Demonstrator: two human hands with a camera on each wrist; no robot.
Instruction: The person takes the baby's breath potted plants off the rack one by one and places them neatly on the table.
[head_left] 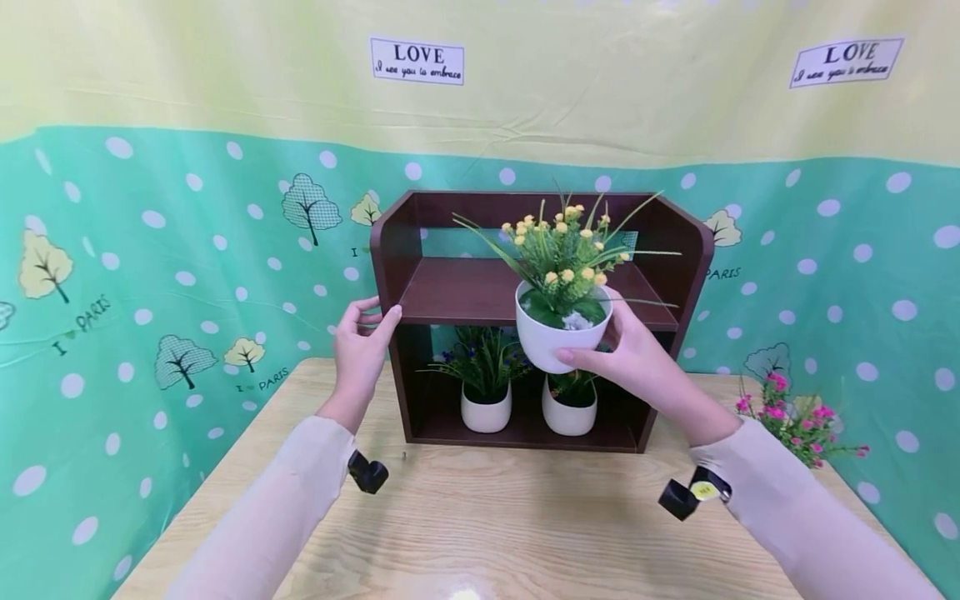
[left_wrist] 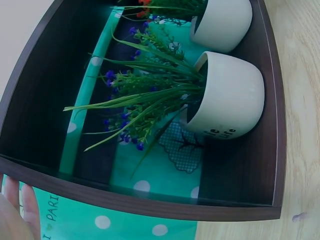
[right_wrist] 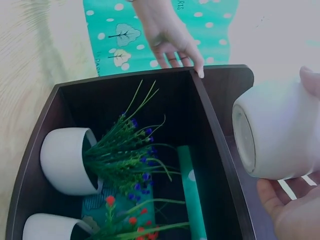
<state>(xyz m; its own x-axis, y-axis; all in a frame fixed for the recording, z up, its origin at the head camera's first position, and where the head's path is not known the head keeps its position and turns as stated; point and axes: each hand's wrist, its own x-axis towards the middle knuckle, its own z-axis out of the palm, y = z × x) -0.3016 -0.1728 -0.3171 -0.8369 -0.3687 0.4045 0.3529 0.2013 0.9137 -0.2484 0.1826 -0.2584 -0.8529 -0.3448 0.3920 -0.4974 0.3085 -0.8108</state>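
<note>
My right hand (head_left: 633, 354) grips a white flowerpot (head_left: 558, 337) with yellow artificial flowers (head_left: 570, 242), thumb at the front and fingers round the far side. The pot is held upright in front of the upper level of a dark brown wooden shelf (head_left: 465, 287). My left hand (head_left: 360, 346) holds the left side panel of this shelf, its thumb on the front edge and its fingers along the outer side. In the right wrist view the flowerpot's underside (right_wrist: 245, 140) shows, while its flowers are out of frame.
On the lower level stand a white pot (head_left: 486, 412) with blue-purple flowers and another white pot (head_left: 570, 415) with red flowers. Pink flowers (head_left: 802, 421) rise at the right, partly behind my forearm. A dotted green cloth (head_left: 187, 250) hangs round the wooden table (head_left: 480, 517).
</note>
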